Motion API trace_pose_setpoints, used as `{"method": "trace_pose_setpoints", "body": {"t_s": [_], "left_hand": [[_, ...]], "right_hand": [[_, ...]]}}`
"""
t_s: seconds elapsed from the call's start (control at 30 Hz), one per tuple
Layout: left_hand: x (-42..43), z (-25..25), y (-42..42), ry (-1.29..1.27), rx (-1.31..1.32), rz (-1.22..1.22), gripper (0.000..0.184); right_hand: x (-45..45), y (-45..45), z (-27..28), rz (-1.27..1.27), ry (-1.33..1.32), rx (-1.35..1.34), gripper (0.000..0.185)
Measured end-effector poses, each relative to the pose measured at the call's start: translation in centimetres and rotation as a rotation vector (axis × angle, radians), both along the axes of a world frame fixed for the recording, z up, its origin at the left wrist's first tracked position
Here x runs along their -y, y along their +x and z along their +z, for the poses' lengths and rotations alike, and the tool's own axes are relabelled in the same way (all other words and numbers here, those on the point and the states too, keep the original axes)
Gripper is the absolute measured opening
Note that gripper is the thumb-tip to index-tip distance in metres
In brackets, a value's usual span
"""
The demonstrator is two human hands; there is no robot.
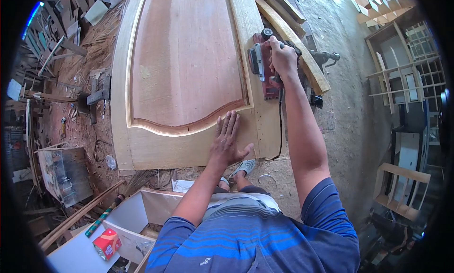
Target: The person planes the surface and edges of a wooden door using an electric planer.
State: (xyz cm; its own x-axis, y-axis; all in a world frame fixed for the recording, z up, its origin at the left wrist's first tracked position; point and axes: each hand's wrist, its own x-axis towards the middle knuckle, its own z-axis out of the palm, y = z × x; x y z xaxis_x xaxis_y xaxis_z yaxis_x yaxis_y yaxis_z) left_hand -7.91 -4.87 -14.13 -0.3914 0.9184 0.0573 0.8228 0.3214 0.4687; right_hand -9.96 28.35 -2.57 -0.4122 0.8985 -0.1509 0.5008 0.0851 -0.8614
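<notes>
A wooden door panel (pixel 189 60) with a curved, moulded lower edge lies flat in front of me. My right hand (pixel 283 60) is wrapped round the handle of a dark red belt sander (pixel 270 77), which rests on the door's right stile. From the sander a black cord (pixel 281 131) runs down over the door's lower right corner. My left hand (pixel 228 140) lies flat on the bottom rail, fingers stretched out and holding nothing. The sander's underside is hidden against the wood.
Wooden beams (pixel 295 46) lie along the door's right side, close to my right forearm. A white open cabinet (pixel 137 211) with a red box (pixel 107 243) stands at the lower left. Scrap wood litters the left floor; wooden frames (pixel 402 192) stand at the right.
</notes>
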Motion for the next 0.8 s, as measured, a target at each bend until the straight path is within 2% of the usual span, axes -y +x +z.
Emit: {"method": "trace_pose_setpoints", "body": {"t_s": [0.17,0.23,0.33,0.37,0.43,0.53,0.63,0.8], "left_hand": [[-0.1,0.8,0.2,-0.072,0.025,0.016,0.121],[0.0,0.8,0.3,-0.078,0.015,0.007,0.121],[0.2,0.3,0.4,-0.043,0.008,0.005,0.120],[0.1,0.3,0.3,-0.021,0.007,0.004,0.120],[0.3,0.9,0.3,-0.008,0.018,0.003,0.120],[0.2,-0.3,0.2,-0.030,-0.023,-0.006,0.120],[0.0,-2.6,0.2,-0.041,-0.097,-0.013,0.120],[0.0,-3.3,0.7,-0.053,-0.165,-0.007,0.120]], "right_hand": [[-6.0,-5.3,-3.7,0.012,0.110,-0.011,0.057],[-6.8,-6.1,-3.4,0.009,0.134,-0.001,0.057],[-5.0,-4.6,-2.6,0.039,0.175,-0.244,0.063],[-4.4,-3.2,-2.9,0.031,0.215,-0.287,0.060],[-0.2,1.6,-1.8,0.027,0.105,-0.521,0.047],[6.6,11.7,0.6,0.083,0.164,-0.587,0.041],[12.7,23.0,2.0,0.091,0.116,-0.567,0.043],[23.4,36.8,3.6,-0.052,-0.028,-0.360,0.043]]}}
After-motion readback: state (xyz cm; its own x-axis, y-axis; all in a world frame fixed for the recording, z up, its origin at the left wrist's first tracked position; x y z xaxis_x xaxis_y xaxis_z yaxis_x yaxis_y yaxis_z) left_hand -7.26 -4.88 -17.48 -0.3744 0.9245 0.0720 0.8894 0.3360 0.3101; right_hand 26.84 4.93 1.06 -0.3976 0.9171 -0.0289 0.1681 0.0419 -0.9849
